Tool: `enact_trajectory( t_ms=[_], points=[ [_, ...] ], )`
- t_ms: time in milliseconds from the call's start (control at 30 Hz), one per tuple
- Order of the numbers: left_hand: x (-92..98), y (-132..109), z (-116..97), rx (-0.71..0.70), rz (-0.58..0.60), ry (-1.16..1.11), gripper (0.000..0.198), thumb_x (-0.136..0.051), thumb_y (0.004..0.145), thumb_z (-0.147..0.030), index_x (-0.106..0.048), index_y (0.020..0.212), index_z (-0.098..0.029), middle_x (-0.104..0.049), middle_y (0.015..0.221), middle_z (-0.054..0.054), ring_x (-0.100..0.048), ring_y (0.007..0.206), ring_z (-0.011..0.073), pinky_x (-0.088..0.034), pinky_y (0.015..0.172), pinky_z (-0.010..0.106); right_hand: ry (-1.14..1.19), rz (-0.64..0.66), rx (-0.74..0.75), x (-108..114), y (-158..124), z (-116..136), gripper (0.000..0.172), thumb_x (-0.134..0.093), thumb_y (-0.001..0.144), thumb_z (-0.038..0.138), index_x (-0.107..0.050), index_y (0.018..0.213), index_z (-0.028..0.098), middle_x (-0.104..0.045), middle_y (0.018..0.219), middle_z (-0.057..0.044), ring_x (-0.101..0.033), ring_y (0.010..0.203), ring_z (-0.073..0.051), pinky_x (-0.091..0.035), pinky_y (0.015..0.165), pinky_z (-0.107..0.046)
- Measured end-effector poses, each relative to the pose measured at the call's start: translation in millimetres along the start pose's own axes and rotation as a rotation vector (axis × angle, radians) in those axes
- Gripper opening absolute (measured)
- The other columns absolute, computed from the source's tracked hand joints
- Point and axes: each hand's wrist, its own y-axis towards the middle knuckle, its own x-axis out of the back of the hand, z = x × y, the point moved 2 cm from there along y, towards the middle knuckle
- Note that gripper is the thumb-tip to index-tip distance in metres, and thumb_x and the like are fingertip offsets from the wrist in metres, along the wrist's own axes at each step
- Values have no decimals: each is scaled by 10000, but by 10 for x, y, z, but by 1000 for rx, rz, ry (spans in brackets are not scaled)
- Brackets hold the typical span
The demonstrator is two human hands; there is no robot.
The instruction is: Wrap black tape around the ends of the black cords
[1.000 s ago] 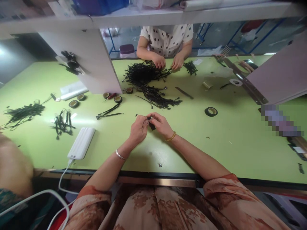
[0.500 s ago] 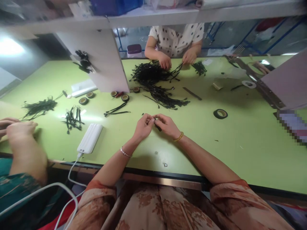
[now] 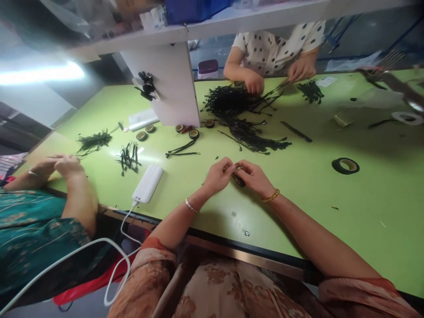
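My left hand (image 3: 219,176) and my right hand (image 3: 256,177) meet fingertip to fingertip just above the green table. Both are closed in a pinch around a small dark piece (image 3: 238,180), mostly hidden by my fingers; its kind is not clear. Part of it sticks out below the right fingers. Beyond my hands lies a large heap of black cables (image 3: 255,132). Two short black cable bundles (image 3: 182,150) rest farther left. A roll of black tape (image 3: 345,166) lies flat to the right of my right hand.
A white power bank (image 3: 148,184) with a cable is on the left. Several small tape rolls (image 3: 194,134) stand near a white upright panel (image 3: 165,84). One co-worker's hands (image 3: 68,167) are at far left; another's hand (image 3: 254,83) is across the table, under an overhead shelf (image 3: 225,18).
The view has swung left, so everything appears farther right. My hands stay pinched together on the small dark piece. The co-worker across draws cable strands out to the right.
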Motion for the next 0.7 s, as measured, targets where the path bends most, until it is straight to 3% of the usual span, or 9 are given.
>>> enact_trajectory(
  t_ms=[133,233,400,533,700],
  points=[
    [79,65,71,110,162,-113,333,-625,807,-479,-496,751,-177,-434,613,-58,-355,571,84,-291,555,229,-41,36,11,-9,-13,11,256,-579,817,441,-576,760,191,-505,585,34,-406,527,-114,-340,515,-257],
    [112,73,90,166,195,-152,350,-613,810,-497,-499,747,-172,-421,600,-60,-349,569,84,-276,549,227,-44,76,-4,-25,-26,30,269,-583,822,456,-577,782,190,-482,569,44,-386,516,-108,-320,499,-251],
    [108,33,4,47,146,104,230,-531,874,-338,-498,708,-181,-429,602,-50,-365,597,105,-302,597,249,-41,100,-36,-24,-18,33,310,-587,812,489,-602,857,182,-490,557,44,-380,500,-107,-306,487,-252],
    [132,32,-60,-55,102,165,201,-581,827,-282,-522,665,-179,-478,663,-18,-418,680,127,-338,653,265,-47,104,-31,-8,-16,22,357,-601,797,531,-622,852,179,-537,591,25,-410,509,-113,-329,493,-259],
    [217,64,-12,160,251,-47,308,-688,731,-428,-544,664,-165,-448,595,-51,-378,592,94,-300,574,248,-72,144,-40,-15,-42,5,358,-593,813,539,-616,797,182,-528,552,22,-413,482,-111,-310,462,-252]
  ],
)
